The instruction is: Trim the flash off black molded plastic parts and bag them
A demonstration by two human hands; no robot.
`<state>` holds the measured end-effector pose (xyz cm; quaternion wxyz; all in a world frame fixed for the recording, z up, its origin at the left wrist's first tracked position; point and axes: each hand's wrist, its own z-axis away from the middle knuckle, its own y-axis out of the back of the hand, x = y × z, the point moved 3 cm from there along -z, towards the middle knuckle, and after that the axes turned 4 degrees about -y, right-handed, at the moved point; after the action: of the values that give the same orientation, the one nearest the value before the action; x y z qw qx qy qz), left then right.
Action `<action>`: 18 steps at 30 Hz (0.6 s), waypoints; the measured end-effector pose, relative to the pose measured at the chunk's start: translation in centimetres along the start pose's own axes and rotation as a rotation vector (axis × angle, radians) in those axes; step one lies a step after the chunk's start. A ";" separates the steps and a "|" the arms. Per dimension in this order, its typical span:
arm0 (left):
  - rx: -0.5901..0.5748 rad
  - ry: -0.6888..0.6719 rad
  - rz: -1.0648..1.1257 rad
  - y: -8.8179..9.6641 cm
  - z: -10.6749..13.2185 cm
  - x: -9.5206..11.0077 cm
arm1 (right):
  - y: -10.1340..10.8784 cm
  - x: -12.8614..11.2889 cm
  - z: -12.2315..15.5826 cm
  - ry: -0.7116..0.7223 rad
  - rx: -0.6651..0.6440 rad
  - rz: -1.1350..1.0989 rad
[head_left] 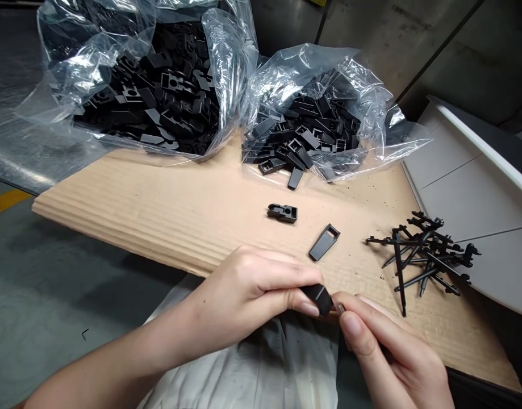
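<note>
My left hand (252,289) pinches a small black plastic part (318,299) between thumb and fingers, just above the near edge of a cardboard sheet (158,221). My right hand (384,346) holds a tiny metallic piece (339,308) between thumb and forefinger, pressed against the end of that part. Its exact fit is too small to tell. Two matching black parts lie loose on the cardboard ahead of my hands, one a flat slotted piece (324,242) and the other a hinged-looking piece (283,213).
Two open clear plastic bags (145,85) (307,119) full of black parts sit at the cardboard's far edge. A tangle of black moulded pieces (422,255) lies at right, beside a white panel (477,182). A pale cloth (261,363) covers my lap, above a grey floor.
</note>
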<state>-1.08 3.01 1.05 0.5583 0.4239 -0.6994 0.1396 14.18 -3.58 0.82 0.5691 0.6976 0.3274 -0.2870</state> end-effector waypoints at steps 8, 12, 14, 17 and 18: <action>0.057 -0.008 0.025 0.3 0.1 -0.1 | 0.0 0.8 0.0 -0.062 0.128 -0.078; 0.141 0.121 0.262 0.4 0.3 -0.6 | -0.2 1.4 0.6 -0.176 0.263 -0.177; 0.171 0.253 0.392 0.3 0.4 -0.9 | -0.5 1.3 0.7 -0.214 0.285 -0.215; 0.160 0.262 0.206 0.0 0.3 -0.8 | -1.1 0.7 0.4 -0.271 0.290 -0.319; 0.134 0.197 0.089 -0.1 0.3 -0.6 | -1.3 0.4 0.2 -0.290 0.276 -0.368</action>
<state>-1.17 3.00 0.42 0.5879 0.4131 -0.6484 0.2515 13.39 -3.57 -0.37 0.4477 0.6491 0.3215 -0.5242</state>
